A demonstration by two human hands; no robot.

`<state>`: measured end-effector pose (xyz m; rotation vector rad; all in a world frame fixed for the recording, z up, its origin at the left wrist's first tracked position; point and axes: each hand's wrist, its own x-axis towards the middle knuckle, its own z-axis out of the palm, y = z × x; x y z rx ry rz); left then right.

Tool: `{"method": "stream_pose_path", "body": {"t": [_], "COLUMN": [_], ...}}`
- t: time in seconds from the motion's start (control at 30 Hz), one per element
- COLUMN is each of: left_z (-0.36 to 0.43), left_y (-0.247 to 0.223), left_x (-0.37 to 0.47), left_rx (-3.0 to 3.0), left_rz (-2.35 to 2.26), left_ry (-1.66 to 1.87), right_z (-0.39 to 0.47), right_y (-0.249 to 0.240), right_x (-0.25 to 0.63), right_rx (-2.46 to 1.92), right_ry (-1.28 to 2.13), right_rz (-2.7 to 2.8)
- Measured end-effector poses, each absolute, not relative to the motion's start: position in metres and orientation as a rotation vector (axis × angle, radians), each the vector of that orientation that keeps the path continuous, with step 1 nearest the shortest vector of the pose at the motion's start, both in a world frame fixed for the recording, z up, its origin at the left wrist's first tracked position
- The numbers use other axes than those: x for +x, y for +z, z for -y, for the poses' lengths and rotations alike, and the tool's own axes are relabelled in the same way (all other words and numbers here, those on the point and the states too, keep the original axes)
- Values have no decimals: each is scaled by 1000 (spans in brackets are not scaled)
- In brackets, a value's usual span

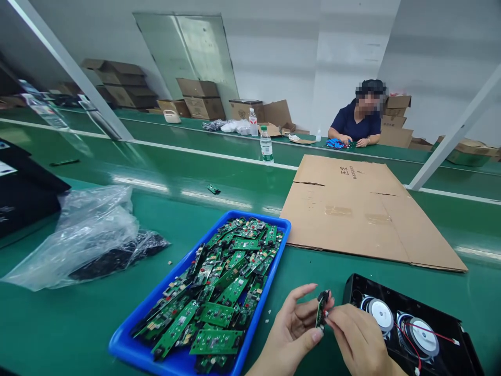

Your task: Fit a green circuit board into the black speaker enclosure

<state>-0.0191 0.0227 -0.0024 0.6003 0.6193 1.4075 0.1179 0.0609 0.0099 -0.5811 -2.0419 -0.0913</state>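
A small green circuit board is being held up on edge just above the counter, low in the middle of the view, between the two hands. The left hand is pinching it with thumb and fingers, while the right hand is pressing its fingertips together on the board's right edge, so both grips are closing on that same board. Just to the right, a black speaker housing with two round speakers and red wires is lying flat. On the left, a blue tray is sitting heaped with more boards. Beyond, a flattened cardboard sheet is lying, and a plastic bag is off left.
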Motion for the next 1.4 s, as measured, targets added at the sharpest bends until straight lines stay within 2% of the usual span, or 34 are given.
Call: {"method": "stream_pose_path", "body": {"t": [0.23,0.37,0.5,0.63,0.73,0.87,1.1,1.4], "left_z": [-29,-36,-36,-29,-20,-11,-24,-48], "left_y": [-13,-16,-17,-22,-29,-27,12,7], "left_x": [-23,-25,-28,-20,-3,18,48,63], "left_rx": [683,572,635,804,792,812,986,1318], "left_rz": [-620,-682,-684,-726,-725,-816,-1115,-1236], "left_ry": [1324,1252,1118,861,831,872,1028,1082], "right_z": [-63,-64,-62,-47,-32,-27,-46,-47], "right_y": [10,42,66,50,27,10,13,-4], "right_x": [117,137,196,254,269,262,245,222], "right_rx": [-623,-685,-923,-1001,-1029,-1191,-1346,-1273], "right_ry": [8,-35,-73,-22,20,226,543,240], "right_rz": [2109,2281,2375,2638,2641,2471,1929,1974]}}
